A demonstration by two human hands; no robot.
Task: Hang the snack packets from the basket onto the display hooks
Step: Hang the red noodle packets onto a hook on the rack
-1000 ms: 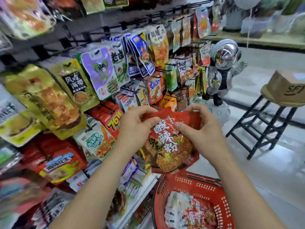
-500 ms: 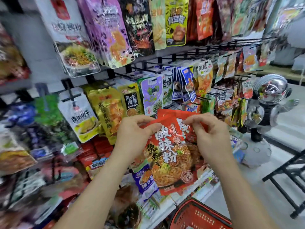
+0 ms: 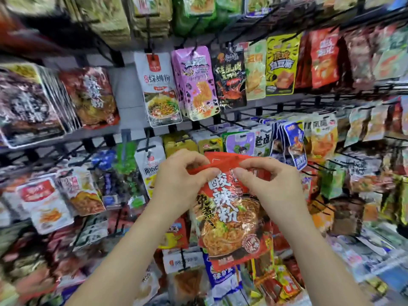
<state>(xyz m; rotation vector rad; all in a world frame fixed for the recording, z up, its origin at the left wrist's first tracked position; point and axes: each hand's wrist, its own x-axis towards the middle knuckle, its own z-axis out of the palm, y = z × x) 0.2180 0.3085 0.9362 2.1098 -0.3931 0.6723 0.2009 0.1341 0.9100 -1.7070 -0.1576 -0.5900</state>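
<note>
A red noodle packet [image 3: 229, 219] with large white characters hangs upright in front of me, at mid-height of the display rack. My left hand [image 3: 178, 184] pinches its top left edge and my right hand [image 3: 271, 186] pinches its top right edge. A matching red packet [image 3: 92, 98] hangs on a hook at the upper left. Behind the hands, black wire hooks [image 3: 145, 149] stick out from the rack. The basket is out of view.
The rack is crowded with hanging packets: a white noodle packet [image 3: 159, 89], a purple one [image 3: 194, 82], a black one [image 3: 230, 78] and a yellow one [image 3: 280, 65] on the upper row. More packets fill the rows below and to both sides.
The view has swung up and left along the rack; the red basket and the robot figure have left the frame. Both hands have kept hold of the red packet and raised it.
</note>
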